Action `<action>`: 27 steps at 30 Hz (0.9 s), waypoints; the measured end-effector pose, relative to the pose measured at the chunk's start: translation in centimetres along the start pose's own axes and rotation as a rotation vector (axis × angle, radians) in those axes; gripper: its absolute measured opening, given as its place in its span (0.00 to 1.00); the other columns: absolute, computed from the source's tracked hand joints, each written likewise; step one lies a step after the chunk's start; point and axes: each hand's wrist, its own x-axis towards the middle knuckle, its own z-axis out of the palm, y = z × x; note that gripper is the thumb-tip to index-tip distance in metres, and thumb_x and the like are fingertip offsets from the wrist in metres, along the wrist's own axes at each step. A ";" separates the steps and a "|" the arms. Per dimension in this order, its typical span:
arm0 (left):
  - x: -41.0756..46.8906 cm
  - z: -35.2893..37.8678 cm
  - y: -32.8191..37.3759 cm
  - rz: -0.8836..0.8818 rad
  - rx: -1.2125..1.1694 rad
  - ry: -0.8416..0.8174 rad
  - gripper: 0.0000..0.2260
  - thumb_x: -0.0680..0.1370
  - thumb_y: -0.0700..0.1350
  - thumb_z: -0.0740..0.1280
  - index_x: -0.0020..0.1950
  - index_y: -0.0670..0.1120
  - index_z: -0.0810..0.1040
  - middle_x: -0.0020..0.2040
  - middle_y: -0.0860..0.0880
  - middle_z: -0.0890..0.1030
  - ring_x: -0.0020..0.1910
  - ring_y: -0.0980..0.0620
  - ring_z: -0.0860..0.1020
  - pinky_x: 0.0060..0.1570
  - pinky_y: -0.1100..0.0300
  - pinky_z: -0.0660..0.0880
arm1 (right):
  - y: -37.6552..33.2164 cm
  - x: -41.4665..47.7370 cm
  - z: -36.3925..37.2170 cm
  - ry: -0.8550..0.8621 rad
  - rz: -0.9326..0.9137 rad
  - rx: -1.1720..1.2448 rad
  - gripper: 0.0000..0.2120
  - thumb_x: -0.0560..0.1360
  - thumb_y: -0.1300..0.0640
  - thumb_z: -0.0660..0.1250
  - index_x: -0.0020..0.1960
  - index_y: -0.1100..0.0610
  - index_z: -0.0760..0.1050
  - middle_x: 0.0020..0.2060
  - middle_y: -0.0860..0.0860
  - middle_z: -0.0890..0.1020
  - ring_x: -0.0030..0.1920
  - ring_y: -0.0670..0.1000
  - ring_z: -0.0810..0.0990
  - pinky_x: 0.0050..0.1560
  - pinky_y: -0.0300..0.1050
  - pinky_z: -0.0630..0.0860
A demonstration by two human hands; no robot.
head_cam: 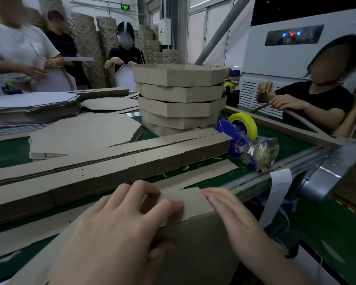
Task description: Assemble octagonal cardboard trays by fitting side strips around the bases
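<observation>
A brown cardboard side strip (190, 202) lies folded over the edge of a cardboard base (195, 249) at the near edge of the table. My left hand (119, 225) presses on the strip with its fingers spread over the fold. My right hand (232, 212) lies flat with straight fingers against the strip's right end. Behind my hands lie long stacks of flat side strips (115, 165). A pile of flat octagonal bases (82, 134) sits at the left. A stack of several finished octagonal trays (180, 97) stands in the middle.
A blue tape dispenser (236, 138) with a yellow roll sits right of the strips. A pile of white-faced bases (31, 105) lies far left. Several people work around the green table (286, 147). A white cabinet (296, 48) stands at the back right.
</observation>
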 end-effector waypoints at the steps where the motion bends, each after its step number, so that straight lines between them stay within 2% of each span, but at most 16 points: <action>1: 0.1 -0.3 0.2 -0.002 -0.010 -0.005 0.18 0.60 0.63 0.72 0.47 0.61 0.79 0.44 0.55 0.78 0.36 0.52 0.80 0.32 0.61 0.73 | 0.0 0.2 0.1 -0.045 0.012 0.027 0.11 0.80 0.48 0.55 0.49 0.39 0.76 0.50 0.30 0.77 0.54 0.25 0.70 0.50 0.19 0.62; 3: 0.6 -0.7 0.9 -0.016 -0.025 -0.006 0.15 0.65 0.66 0.61 0.43 0.60 0.77 0.41 0.57 0.78 0.35 0.53 0.80 0.33 0.60 0.74 | 0.0 0.1 0.3 -0.088 -0.024 0.046 0.11 0.81 0.45 0.56 0.50 0.41 0.78 0.49 0.31 0.79 0.54 0.28 0.73 0.50 0.21 0.65; 4: 0.9 -0.9 1.2 -0.017 -0.037 -0.011 0.16 0.65 0.66 0.57 0.43 0.59 0.76 0.40 0.57 0.78 0.34 0.53 0.79 0.31 0.64 0.71 | 0.1 0.1 0.3 -0.121 -0.050 0.050 0.13 0.80 0.43 0.57 0.52 0.43 0.79 0.49 0.35 0.80 0.54 0.33 0.76 0.51 0.26 0.69; 6: 1.3 -1.4 1.9 -0.022 -0.034 -0.009 0.17 0.66 0.66 0.55 0.44 0.61 0.78 0.40 0.58 0.78 0.34 0.54 0.79 0.29 0.70 0.58 | -0.2 0.2 -0.4 -0.204 -0.027 0.073 0.16 0.76 0.40 0.57 0.51 0.47 0.80 0.47 0.45 0.82 0.52 0.44 0.80 0.53 0.38 0.74; 7: 1.2 -1.7 2.0 -0.024 -0.034 -0.008 0.17 0.67 0.66 0.56 0.45 0.63 0.79 0.40 0.58 0.78 0.35 0.55 0.79 0.29 0.71 0.54 | -0.3 0.5 -1.2 -0.239 0.007 0.062 0.18 0.76 0.38 0.58 0.50 0.48 0.80 0.46 0.48 0.83 0.50 0.47 0.81 0.53 0.41 0.74; 8: 1.0 -1.9 1.9 -0.019 -0.043 0.006 0.16 0.68 0.66 0.56 0.46 0.64 0.79 0.41 0.58 0.78 0.36 0.55 0.79 0.29 0.71 0.55 | -0.5 0.8 -2.0 -0.266 0.032 0.029 0.22 0.77 0.35 0.57 0.49 0.50 0.81 0.44 0.49 0.83 0.49 0.48 0.81 0.51 0.41 0.74; 10: 0.3 -2.5 1.4 -0.018 -0.091 0.055 0.16 0.69 0.66 0.57 0.50 0.65 0.79 0.43 0.58 0.79 0.37 0.55 0.79 0.27 0.69 0.64 | -0.7 1.4 -3.6 -0.297 0.058 -0.084 0.23 0.72 0.33 0.57 0.46 0.49 0.82 0.42 0.47 0.83 0.47 0.46 0.81 0.47 0.42 0.74; 11: -0.1 -2.6 1.1 -0.021 -0.126 0.094 0.16 0.70 0.66 0.58 0.52 0.66 0.78 0.45 0.58 0.79 0.39 0.56 0.78 0.25 0.66 0.70 | -0.7 1.4 -4.3 -0.297 0.054 -0.127 0.21 0.69 0.33 0.58 0.45 0.46 0.82 0.42 0.44 0.83 0.46 0.43 0.80 0.46 0.40 0.72; 13: -0.9 -2.6 0.5 -0.034 -0.207 0.173 0.16 0.71 0.66 0.60 0.57 0.67 0.76 0.48 0.57 0.78 0.41 0.55 0.77 0.28 0.55 0.77 | -0.7 1.4 -5.4 -0.265 -0.012 -0.169 0.16 0.72 0.32 0.60 0.45 0.41 0.81 0.44 0.40 0.82 0.47 0.39 0.79 0.46 0.34 0.70; 15: -1.5 -2.5 0.1 -0.053 -0.260 0.202 0.17 0.72 0.67 0.59 0.60 0.68 0.74 0.50 0.58 0.76 0.42 0.53 0.78 0.32 0.50 0.78 | -0.7 1.0 -6.1 -0.178 -0.094 -0.163 0.12 0.72 0.34 0.63 0.46 0.39 0.79 0.45 0.41 0.81 0.48 0.39 0.78 0.45 0.28 0.69; 16: -1.7 -2.4 -0.1 -0.056 -0.269 0.203 0.18 0.73 0.68 0.58 0.61 0.69 0.73 0.50 0.58 0.75 0.43 0.52 0.79 0.34 0.50 0.78 | -0.8 0.9 -6.3 -0.139 -0.131 -0.144 0.14 0.70 0.34 0.64 0.47 0.40 0.79 0.46 0.42 0.80 0.49 0.39 0.78 0.45 0.27 0.68; 19: -2.2 -1.9 -0.2 -0.084 -0.310 0.195 0.18 0.74 0.69 0.56 0.63 0.71 0.71 0.52 0.59 0.74 0.46 0.52 0.79 0.35 0.49 0.79 | -1.0 0.4 -6.3 -0.077 -0.184 -0.133 0.19 0.67 0.32 0.61 0.49 0.42 0.79 0.47 0.43 0.78 0.51 0.41 0.78 0.47 0.32 0.69; 23: -2.9 -0.5 -0.6 -0.116 -0.364 0.152 0.18 0.74 0.70 0.55 0.64 0.72 0.70 0.52 0.60 0.71 0.46 0.57 0.76 0.36 0.51 0.80 | -0.3 0.2 -4.9 -0.068 -0.197 -0.164 0.19 0.67 0.32 0.60 0.48 0.41 0.78 0.46 0.42 0.77 0.48 0.42 0.77 0.44 0.29 0.68; 27: -3.3 -0.3 -1.4 -0.121 -0.358 0.118 0.17 0.74 0.70 0.55 0.61 0.73 0.71 0.51 0.62 0.71 0.46 0.61 0.75 0.34 0.55 0.79 | 0.6 0.3 -3.5 -0.071 -0.209 -0.179 0.19 0.69 0.33 0.60 0.46 0.45 0.79 0.44 0.43 0.76 0.48 0.45 0.77 0.44 0.32 0.70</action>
